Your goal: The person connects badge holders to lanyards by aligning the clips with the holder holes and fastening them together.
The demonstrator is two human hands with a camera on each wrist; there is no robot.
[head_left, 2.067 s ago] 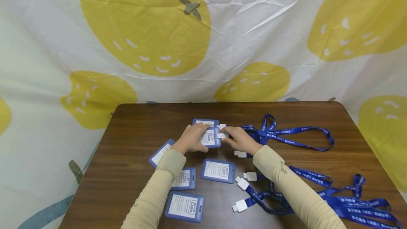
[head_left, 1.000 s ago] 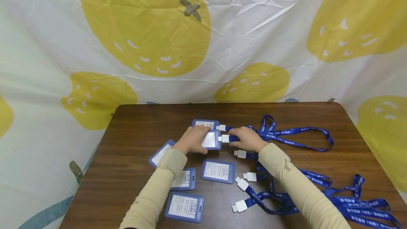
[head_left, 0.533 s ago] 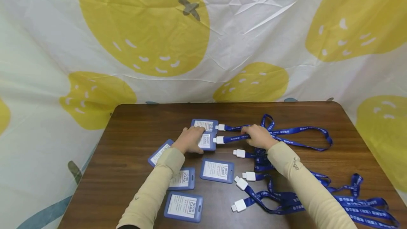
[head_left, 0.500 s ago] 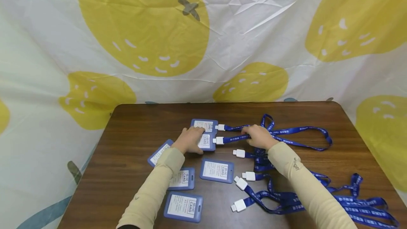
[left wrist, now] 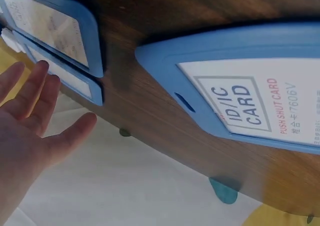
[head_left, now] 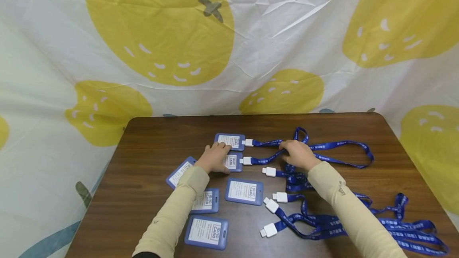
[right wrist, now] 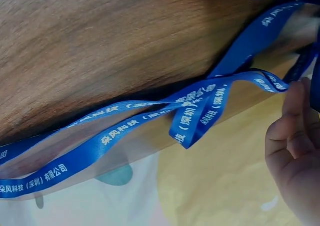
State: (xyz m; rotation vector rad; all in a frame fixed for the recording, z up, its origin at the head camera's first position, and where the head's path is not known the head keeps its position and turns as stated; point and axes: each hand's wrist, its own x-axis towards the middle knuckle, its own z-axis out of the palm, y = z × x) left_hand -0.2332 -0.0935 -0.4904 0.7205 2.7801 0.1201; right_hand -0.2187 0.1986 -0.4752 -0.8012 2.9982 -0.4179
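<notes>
My left hand [head_left: 215, 158] rests by two blue ID card holders, a far one [head_left: 234, 141] and a nearer one [head_left: 234, 161], its fingertips over their left parts. Its fingers look straight and spread in the left wrist view. Each holder joins a blue lanyard through a white clip, the far clip [head_left: 248, 142] and the near clip [head_left: 246, 161]. My right hand [head_left: 298, 155] pinches the near holder's lanyard strap [head_left: 264, 161] between thumb and finger. In the right wrist view, this hand [right wrist: 295, 161] is at the right edge, beside the looping printed lanyard [right wrist: 135, 123]; its grip is partly cut off.
Several loose holders lie nearer me, including a middle one [head_left: 244, 191], a front one [head_left: 206, 232] and a tilted one [head_left: 179, 173] partly under my left sleeve. Lanyards with white clips [head_left: 269, 230] spread to the right. A patterned cloth [head_left: 201, 102] hangs behind the wooden table [head_left: 161, 138].
The near holder, earlier held between both hands, now lies flat just below the far one. My right hand has moved from its clip rightward along the strap. My left hand's fingers have loosened.
</notes>
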